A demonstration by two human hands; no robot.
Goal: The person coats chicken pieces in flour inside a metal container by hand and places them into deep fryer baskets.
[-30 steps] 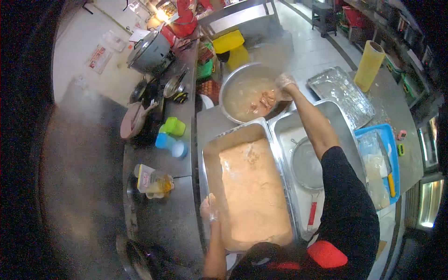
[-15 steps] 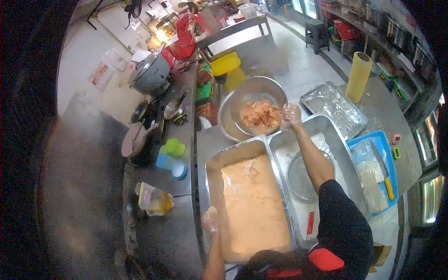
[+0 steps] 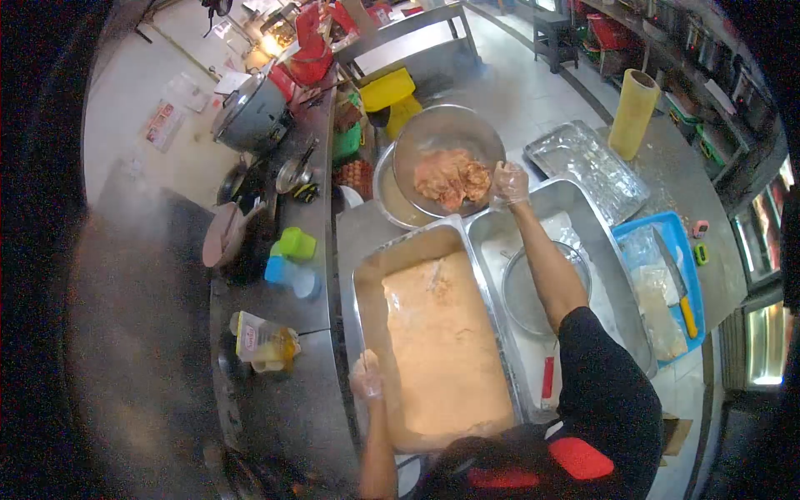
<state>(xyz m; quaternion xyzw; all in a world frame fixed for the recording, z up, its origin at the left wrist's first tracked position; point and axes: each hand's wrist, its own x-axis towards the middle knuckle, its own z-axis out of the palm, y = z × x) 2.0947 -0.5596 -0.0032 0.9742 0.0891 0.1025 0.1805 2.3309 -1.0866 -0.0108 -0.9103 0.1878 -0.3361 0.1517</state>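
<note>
My right hand (image 3: 511, 182), in a clear plastic glove, is closed on the right rim of a steel mixing bowl (image 3: 437, 125). The bowl is tilted toward me, with pieces of raw marinated meat (image 3: 454, 177) gathered at its lower side. Beneath it shows part of a second steel bowl (image 3: 390, 196). My left hand (image 3: 367, 379), also gloved, is closed around the left rim of a deep steel pan (image 3: 362, 292). A pale orange layer of flour-like powder (image 3: 450, 350) covers most of that pan's bottom.
Beside it, another steel pan (image 3: 640, 333) holds white powder and a round strainer (image 3: 546, 287) with a red handle. Rightward are a foil-like tray (image 3: 587, 171), a plastic wrap roll (image 3: 633, 117) and a blue tray (image 3: 700, 308) with a yellow-handled knife (image 3: 685, 308). A steel counter (image 3: 292, 400) runs left.
The meat bowl has been raised and tipped toward me by my right hand, uncovering more of the bowl below. My left hand stays at the pan's rim. The whole view has shifted slightly.
</note>
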